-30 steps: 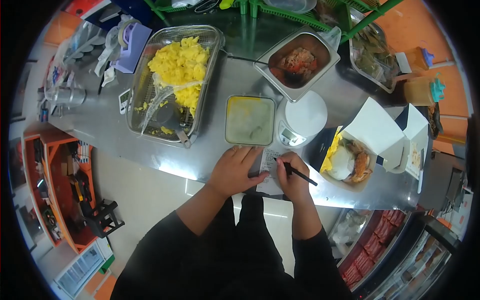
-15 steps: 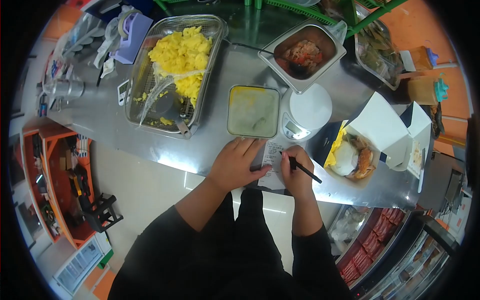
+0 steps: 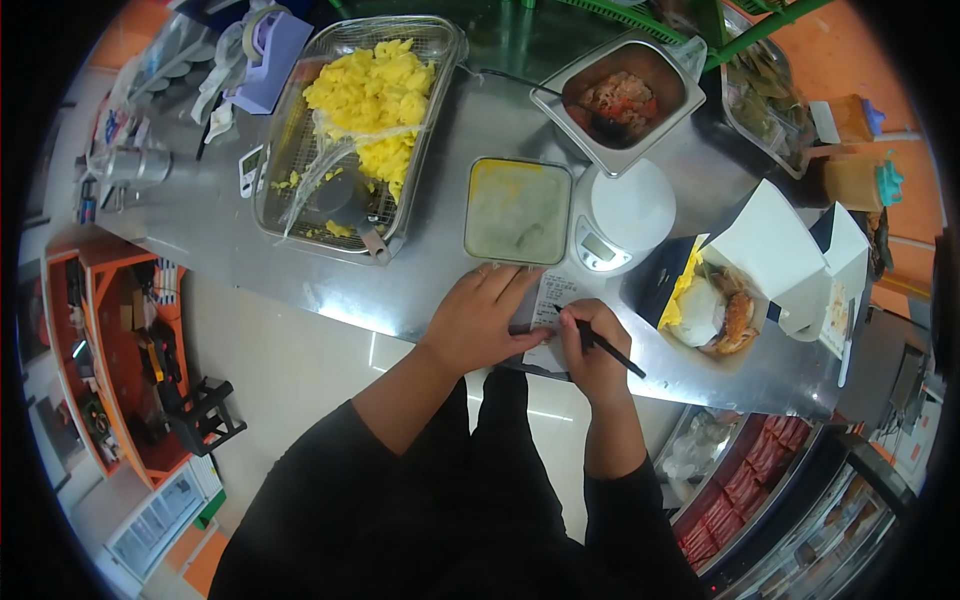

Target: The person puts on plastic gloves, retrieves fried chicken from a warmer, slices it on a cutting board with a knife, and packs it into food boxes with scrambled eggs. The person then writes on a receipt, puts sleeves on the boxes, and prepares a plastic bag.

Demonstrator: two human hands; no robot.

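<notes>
A printed paper receipt lies on the steel counter near its front edge. My right hand is closed around a black pen, its tip on or just over the print. My left hand lies flat with fingers stretched out, the thumb against the receipt's left side. Just beyond my left fingertips sits a square container with a pale green surface and yellow smears. A white digital kitchen scale stands to its right. Right of my right hand is an open takeout box holding rice, a browned piece and yellow egg.
A wire-lined tray of yellow scrambled egg with a scoop stands to the left. Behind the scale is a steel pan of reddish food with a spoon. A lilac tape dispenser is at back left.
The pen tip has moved slightly lower along the receipt. The whole view has shifted a little, and my left hand still lies flat by the receipt.
</notes>
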